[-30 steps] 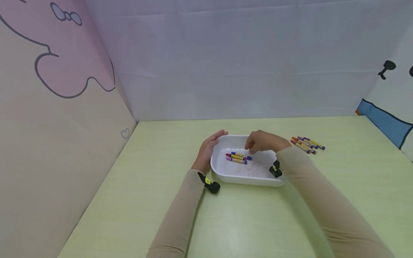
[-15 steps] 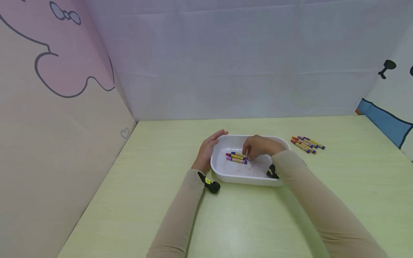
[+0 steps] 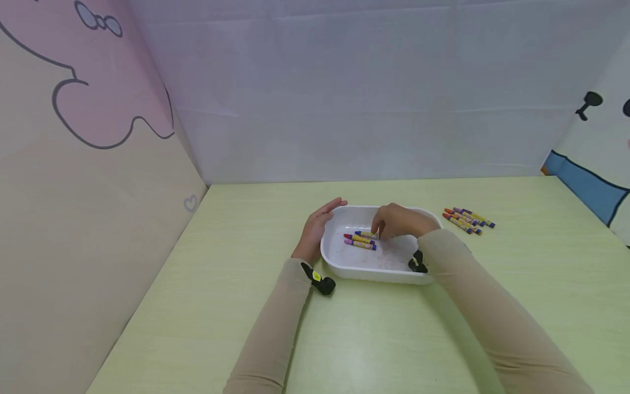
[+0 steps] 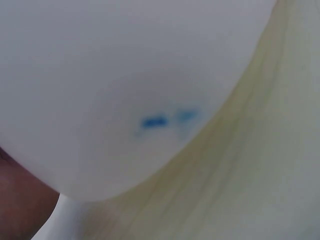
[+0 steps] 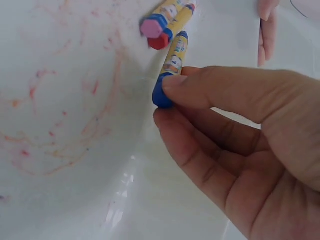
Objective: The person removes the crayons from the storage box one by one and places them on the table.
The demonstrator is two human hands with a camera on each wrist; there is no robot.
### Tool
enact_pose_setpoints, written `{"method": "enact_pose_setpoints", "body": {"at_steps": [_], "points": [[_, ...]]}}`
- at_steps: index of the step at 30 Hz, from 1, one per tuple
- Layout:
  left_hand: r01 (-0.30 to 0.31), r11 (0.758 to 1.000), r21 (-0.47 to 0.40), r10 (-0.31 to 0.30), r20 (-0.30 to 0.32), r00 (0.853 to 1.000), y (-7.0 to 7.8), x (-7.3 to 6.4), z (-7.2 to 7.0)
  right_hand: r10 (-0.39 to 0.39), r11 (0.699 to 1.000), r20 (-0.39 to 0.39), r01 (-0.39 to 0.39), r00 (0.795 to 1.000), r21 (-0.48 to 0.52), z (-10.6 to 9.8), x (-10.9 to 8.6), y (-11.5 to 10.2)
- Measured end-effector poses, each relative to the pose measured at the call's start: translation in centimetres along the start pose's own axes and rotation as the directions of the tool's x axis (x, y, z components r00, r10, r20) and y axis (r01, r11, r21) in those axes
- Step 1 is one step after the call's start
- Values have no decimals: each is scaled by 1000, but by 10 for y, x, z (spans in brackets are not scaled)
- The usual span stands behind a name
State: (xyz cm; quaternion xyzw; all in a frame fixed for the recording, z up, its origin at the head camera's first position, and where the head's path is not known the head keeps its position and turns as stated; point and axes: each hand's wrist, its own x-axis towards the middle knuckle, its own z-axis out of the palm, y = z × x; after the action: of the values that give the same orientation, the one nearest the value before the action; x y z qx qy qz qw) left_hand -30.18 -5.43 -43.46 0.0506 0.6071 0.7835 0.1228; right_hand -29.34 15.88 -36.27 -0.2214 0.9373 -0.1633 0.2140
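My right hand (image 3: 401, 221) is inside a white tray (image 3: 379, 273), pinching a blue crayon (image 5: 173, 57) by its rear end between thumb and fingertips. Yellow paper wraps the crayon, and its tip points left in the head view. Just in front of it lie a red crayon (image 3: 359, 239) and a pink crayon (image 3: 360, 244), side by side on the tray floor. My left hand (image 3: 314, 230) rests along the tray's left side with its fingers stretched out. Mostly the tray's outer wall (image 4: 125, 60) fills the left wrist view.
Several more crayons (image 3: 465, 220) lie in a loose group on the pale table (image 3: 197, 306), to the right of the tray. Reddish crayon marks streak the tray floor (image 5: 65, 90). A white sheet wall (image 3: 374, 98) closes off the back.
My right hand has come down and left into the tray and now holds the blue crayon, which has shifted slightly. The left hand and tray stay where they were.
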Motion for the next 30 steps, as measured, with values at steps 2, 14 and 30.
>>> {"method": "enact_pose_setpoints", "body": {"at_steps": [2,14,30], "points": [[-3,1000,0,3,-3,1000,0,0,0,-4,1000,-22,4,1000,7,-3,-3,1],[15,1000,14,-15,-9,1000,1,1,-2,-65,997,-137,69,989,28,-24,-29,13],[6,1000,7,-6,22,1000,1,-1,-4,55,996,-298,-31,953,84,-48,-74,57]]}}
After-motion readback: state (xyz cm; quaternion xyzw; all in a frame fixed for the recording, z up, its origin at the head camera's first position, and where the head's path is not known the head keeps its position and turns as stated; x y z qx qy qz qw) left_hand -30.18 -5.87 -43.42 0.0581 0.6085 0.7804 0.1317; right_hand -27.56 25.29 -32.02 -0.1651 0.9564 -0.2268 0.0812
